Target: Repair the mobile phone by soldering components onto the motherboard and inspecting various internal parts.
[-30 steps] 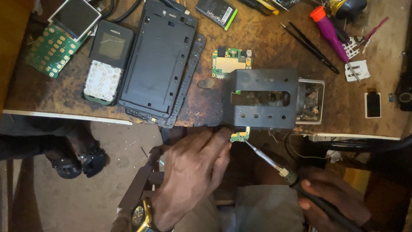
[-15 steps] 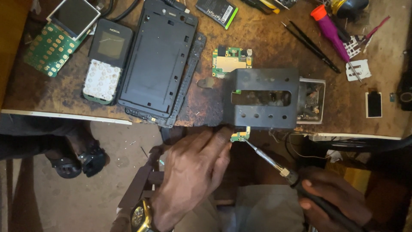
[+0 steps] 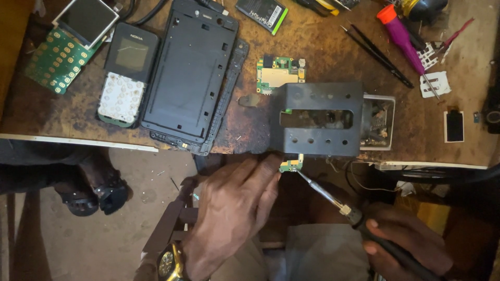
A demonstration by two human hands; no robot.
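Note:
My left hand (image 3: 232, 208), with a gold watch on its wrist, holds a small green circuit piece (image 3: 291, 165) at its fingertips, just below the table's front edge. In my right hand (image 3: 403, 244) is a soldering iron (image 3: 333, 200) with a black handle. The iron's metal tip touches the small piece. Right above the piece stands a dark metal bracket (image 3: 317, 119) with holes, and a larger green circuit board (image 3: 278, 75) lies beyond it.
A worn wooden table (image 3: 323, 47) carries a black phone back cover (image 3: 190, 73), a keypad phone (image 3: 125, 75), a green keypad board with a screen (image 3: 62, 52), a battery (image 3: 260, 10), tweezers (image 3: 377, 52) and a purple-handled tool (image 3: 403, 39). Someone's sandalled foot (image 3: 99, 190) rests on the floor at left.

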